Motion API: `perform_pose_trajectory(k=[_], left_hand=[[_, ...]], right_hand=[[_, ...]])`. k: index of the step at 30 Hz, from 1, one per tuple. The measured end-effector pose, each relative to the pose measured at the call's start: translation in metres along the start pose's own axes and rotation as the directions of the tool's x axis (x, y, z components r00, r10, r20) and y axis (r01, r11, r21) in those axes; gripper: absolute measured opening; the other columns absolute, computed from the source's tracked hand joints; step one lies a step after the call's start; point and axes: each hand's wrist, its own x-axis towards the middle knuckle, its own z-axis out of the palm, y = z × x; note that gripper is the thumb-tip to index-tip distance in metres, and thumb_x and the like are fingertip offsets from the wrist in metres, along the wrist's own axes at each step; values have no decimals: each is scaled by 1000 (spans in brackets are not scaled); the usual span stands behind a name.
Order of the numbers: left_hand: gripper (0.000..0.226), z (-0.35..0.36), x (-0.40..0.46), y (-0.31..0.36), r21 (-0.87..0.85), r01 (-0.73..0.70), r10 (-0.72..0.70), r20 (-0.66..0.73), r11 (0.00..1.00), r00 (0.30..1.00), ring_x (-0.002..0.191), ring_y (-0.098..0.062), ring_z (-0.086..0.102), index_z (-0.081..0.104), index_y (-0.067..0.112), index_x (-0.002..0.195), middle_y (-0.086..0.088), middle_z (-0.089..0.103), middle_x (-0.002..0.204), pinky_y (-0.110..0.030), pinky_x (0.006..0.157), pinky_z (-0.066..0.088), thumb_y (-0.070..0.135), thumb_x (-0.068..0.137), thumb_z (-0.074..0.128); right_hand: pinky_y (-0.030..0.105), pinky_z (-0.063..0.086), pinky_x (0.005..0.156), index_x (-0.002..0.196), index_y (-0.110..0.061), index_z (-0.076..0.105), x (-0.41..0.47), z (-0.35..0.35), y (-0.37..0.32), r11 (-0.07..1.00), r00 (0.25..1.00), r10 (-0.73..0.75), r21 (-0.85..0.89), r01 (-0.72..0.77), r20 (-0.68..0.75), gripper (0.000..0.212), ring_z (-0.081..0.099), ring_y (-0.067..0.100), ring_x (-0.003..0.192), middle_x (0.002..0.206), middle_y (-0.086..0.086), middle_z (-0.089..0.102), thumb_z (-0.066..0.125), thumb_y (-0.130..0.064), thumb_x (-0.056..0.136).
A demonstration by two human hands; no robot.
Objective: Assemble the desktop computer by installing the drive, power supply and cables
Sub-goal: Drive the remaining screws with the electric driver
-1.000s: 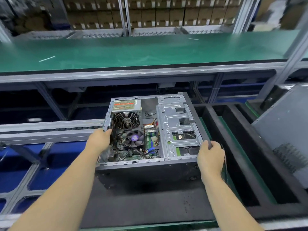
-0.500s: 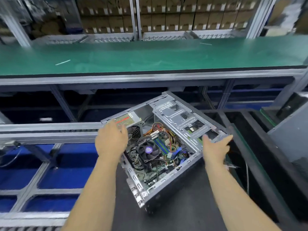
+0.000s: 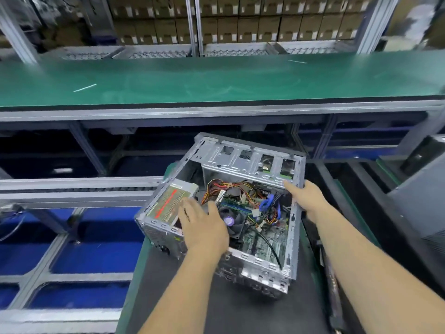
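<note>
So the open case (image 3: pixel 240 208) sits right between both hands, long axis slanting away to the right; left hand (image 3: pixel 204 227) hovers spread-fingered by the power supply (image 3: pixel 168 201), right hand (image 3: pixel 305 196) grips the drive cage (image 3: pixel 248 162) edge.

The left hand (image 3: pixel 204 227) hides part of the power supply (image 3: pixel 168 203).

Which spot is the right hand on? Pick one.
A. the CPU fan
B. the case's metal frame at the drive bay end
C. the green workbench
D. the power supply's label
B: the right hand grips the frame edge of the computer case just below the drive bay bracket.
</note>
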Motion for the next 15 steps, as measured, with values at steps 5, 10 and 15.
perform_pose_trajectory(k=[5, 10, 15], left_hand=[[58, -20, 59, -48, -97, -24, 16, -79, 995, 997, 151, -36, 10, 19, 28, 156, -12, 11, 166, -54, 121, 12, 50, 102, 22], [62, -10, 70, -50, -54, 107, -109, -45, 993, 993, 148, -46, 6, 23, 33, 154, -6, 1, 167, -65, 113, 14, 62, 99, 17], [65, -6, 44, -15, -61, 183, -186, -46, 981, 981, 145, -50, 10, 21, 29, 154, -13, 1, 167, -67, 108, 19, 63, 99, 19]], right_hand=[[33, 38, 75, 158, -20, 6, -42, 29, 31, 912, 985, -54, -411, -19, -166, 68, 59, 36, 109, 142, 18, 52, 38, -45, 103], [38, 43, 72, 152, -6, 15, -27, 16, 20, 796, 981, -125, -605, 10, -148, 56, 59, 40, 96, 125, 28, 58, 34, -32, 106], [45, 45, 93, 149, -4, 24, -1, -18, 11, 762, 984, -167, -642, 90, -61, 53, 56, 44, 114, 132, 28, 55, 39, -29, 105]])
